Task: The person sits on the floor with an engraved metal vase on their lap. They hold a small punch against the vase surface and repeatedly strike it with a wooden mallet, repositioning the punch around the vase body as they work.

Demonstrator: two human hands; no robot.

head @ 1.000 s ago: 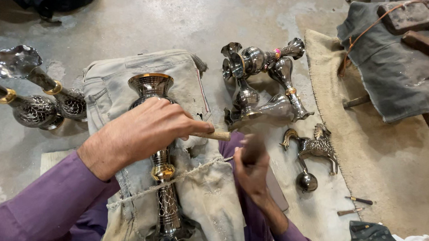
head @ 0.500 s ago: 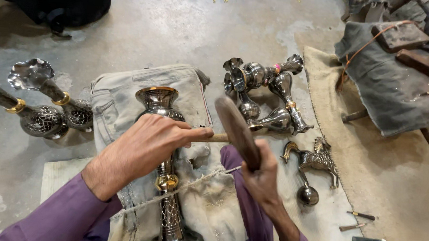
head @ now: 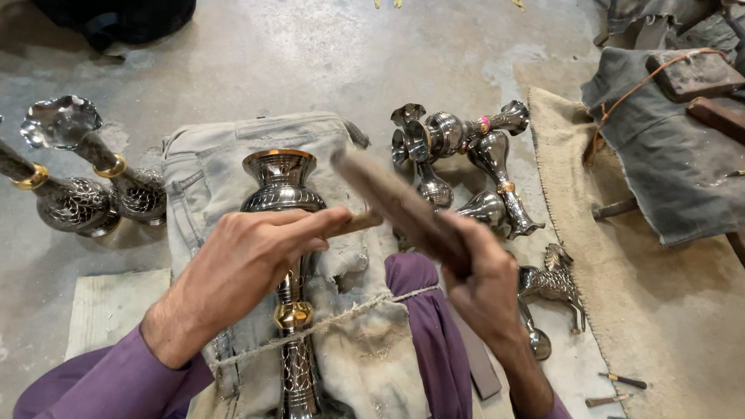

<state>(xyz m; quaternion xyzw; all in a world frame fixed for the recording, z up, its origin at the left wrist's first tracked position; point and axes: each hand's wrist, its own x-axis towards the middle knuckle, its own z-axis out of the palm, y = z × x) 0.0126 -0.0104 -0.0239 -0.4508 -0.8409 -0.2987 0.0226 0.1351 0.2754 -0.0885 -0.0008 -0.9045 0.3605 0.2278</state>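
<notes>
**Head view: two hands at work on a metal vase laid across a cloth-covered lap**

The head camera looks down on a tall silver metal vase [head: 289,256] with a brass-rimmed mouth and a brass collar on its stem. It lies lengthwise on a pale worn cloth [head: 221,176] spread over the person's lap, mouth at 12 o'clock, foot at 6 o'clock, just left of the picture's centre.

The left hand [head: 246,267] lies across the vase's body, its grip narrow: thumb and fingers pinch a thin wooden-handled tool [head: 359,224] that pokes out toward 3 o'clock. Whether the tool's tip touches the metal cannot be told, as the hand hides it.

The right hand [head: 483,283], at 3 o'clock from the left, is closed around one end of a dark wooden block [head: 398,204]. The block is blurred and slants up toward 10 o'clock, above the thin tool's free end.

Both arms wear purple sleeves [head: 91,382].

On the concrete floor [head: 313,45] at 9 o'clock stand two finished vases [head: 94,169] with ruffled mouths and brass rings, leaning side by side. At 1 o'clock lies a cluster of silver vases [head: 468,168], touching one another. At 4 o'clock from the right hand sits a small metal horse figure [head: 551,283] on a burlap mat [head: 638,334]. Further out at 2 o'clock, a grey cloth bundle [head: 681,158] carries a wooden block with an orange cord.
</notes>
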